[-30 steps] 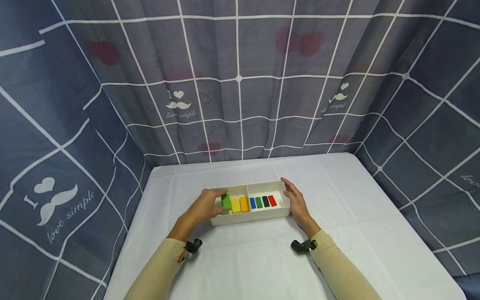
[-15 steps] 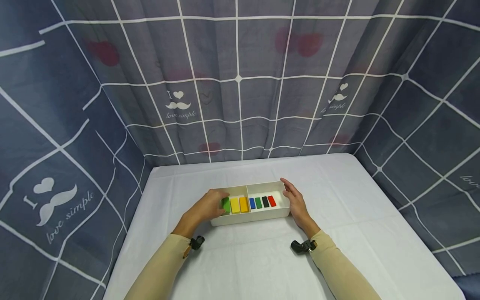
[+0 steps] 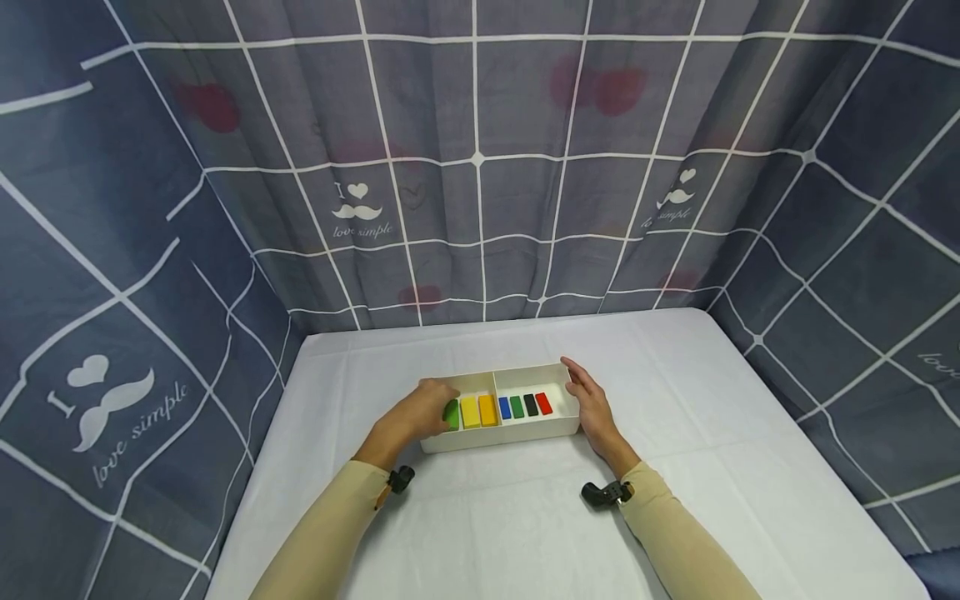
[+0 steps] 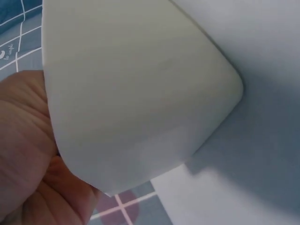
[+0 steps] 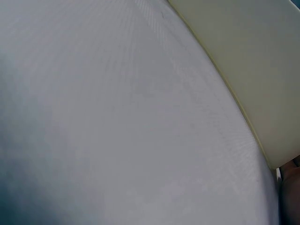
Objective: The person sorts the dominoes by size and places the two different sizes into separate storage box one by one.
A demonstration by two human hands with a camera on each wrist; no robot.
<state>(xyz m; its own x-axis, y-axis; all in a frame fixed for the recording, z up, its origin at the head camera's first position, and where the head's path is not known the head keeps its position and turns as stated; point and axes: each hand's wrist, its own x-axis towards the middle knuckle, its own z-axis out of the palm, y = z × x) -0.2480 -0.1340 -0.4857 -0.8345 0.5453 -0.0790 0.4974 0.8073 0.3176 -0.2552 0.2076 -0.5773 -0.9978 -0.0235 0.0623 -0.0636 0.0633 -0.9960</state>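
A cream-white two-compartment box (image 3: 502,435) lies on the table between both hands. At its left end my left hand (image 3: 420,412) reaches over the rim and pinches a green block (image 3: 452,414), most of which the fingers hide. Beside that block are a yellow block (image 3: 469,412) and a deeper yellow block (image 3: 487,409). In the right compartment lie small pieces: blue (image 3: 506,407), green (image 3: 517,406), black (image 3: 531,404) and red (image 3: 543,402). My right hand (image 3: 595,410) rests against the box's right end, fingers extended. The left wrist view shows mostly the box wall (image 4: 140,93).
A white cloth (image 3: 480,517) covers the table. Dark grid-patterned curtains (image 3: 525,200) close in the back and both sides. Each wrist carries a small black camera, the left one (image 3: 401,478) and the right one (image 3: 600,495).
The green block, tilted and raised a second ago, is now lower in the left compartment beside the yellow blocks. My left hand has moved slightly right and turned over it. The right hand stays put.
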